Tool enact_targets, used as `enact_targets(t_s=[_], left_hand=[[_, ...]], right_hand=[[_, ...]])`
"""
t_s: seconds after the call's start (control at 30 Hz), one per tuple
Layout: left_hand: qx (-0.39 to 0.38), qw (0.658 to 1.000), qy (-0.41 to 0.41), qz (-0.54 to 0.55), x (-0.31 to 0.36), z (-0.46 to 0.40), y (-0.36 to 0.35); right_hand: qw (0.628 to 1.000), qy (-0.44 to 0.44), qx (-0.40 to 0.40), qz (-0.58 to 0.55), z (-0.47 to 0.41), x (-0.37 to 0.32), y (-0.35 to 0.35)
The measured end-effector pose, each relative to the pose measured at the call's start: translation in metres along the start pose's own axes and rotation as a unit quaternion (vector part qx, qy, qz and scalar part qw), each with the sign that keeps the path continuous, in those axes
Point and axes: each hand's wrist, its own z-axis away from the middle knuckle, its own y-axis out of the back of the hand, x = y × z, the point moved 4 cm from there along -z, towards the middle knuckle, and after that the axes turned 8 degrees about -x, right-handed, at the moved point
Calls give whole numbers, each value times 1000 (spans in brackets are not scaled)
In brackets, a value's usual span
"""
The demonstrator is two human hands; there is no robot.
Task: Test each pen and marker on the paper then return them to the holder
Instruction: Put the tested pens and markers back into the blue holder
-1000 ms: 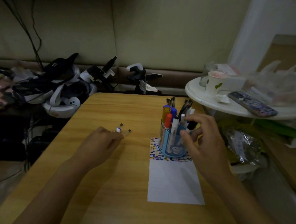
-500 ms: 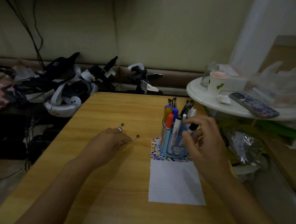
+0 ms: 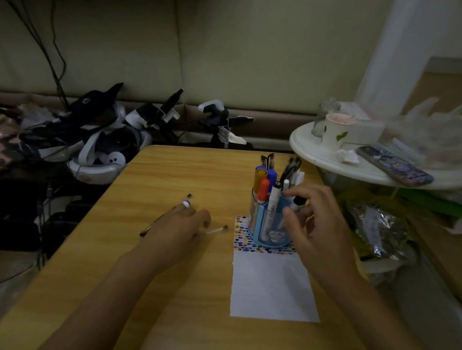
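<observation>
On the wooden table (image 3: pixel 163 292) the blue pen holder (image 3: pixel 268 226) stands upright on the dotted top strip of the white paper (image 3: pixel 271 288), packed with pens and markers: a yellow-capped marker (image 3: pixel 260 178), a red-capped one (image 3: pixel 263 189), a white-barrelled marker (image 3: pixel 274 197), black clip pens behind. Right hand (image 3: pixel 321 229) is at the holder's right side, thumb and fingers pinching a black-capped white marker (image 3: pixel 296 203) that leans out over the rim. Left hand (image 3: pixel 178 225) lies flat and relaxed on the table, resting over two thin pens (image 3: pixel 215 230) with their ends poking out past the fingers; whether it actually grips either, I can't tell.

That marker looks light, stiff and smooth-barrelled, so I'd say the grip wants to sit on the barrel just under the cap. Pull by the cap alone and it may pop off. The holder itself looks light and top-heavy, so a sideways tug could tip it; a straight lift seems safest.

Room to work looks good: the lower part of the sheet is bare. Tight spots are the table's right edge and the white round side table (image 3: pixel 333 159) overhanging near the holder.
</observation>
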Motion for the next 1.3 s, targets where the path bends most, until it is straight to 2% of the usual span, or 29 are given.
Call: enact_targets(t_s=[0.13,0.27,0.4,0.5,0.57,0.63,0.73,0.83,0.93,1.0,1.07,1.3], left_hand=[[26,995,-35,86,6,-3,6],[59,968,-11,243,18,0,17],[65,880,0,470,30,3,26],[61,822,-5,566,41,4,30],[57,796,-5,603,46,4,30],[53,779,-3,625,47,4,30],[55,765,6,641,47,3,31],[79,754,40,651,45,2,30],[99,771,53,627,46,1,31],[84,800,34,594,50,0,30],[64,824,12,563,56,-1,27],[50,936,-66,341,68,-2,14]], right_hand=[[1000,3,-1,-6,1,-2,0],[999,2,-28,-17,3,-6,-5],[994,26,-109,-16,8,-13,-16],[980,24,-199,-10,12,-16,-28],[974,38,-223,18,15,-17,-35],[975,46,-214,33,16,-17,-37],[982,26,-188,-2,14,-18,-33],[991,11,-130,-39,8,-18,-18],[990,-43,-55,-123,1,-12,5],[960,-114,-31,-255,-2,-4,18],[934,-158,-19,-320,-4,5,25],[948,-178,39,-262,-6,13,33]])
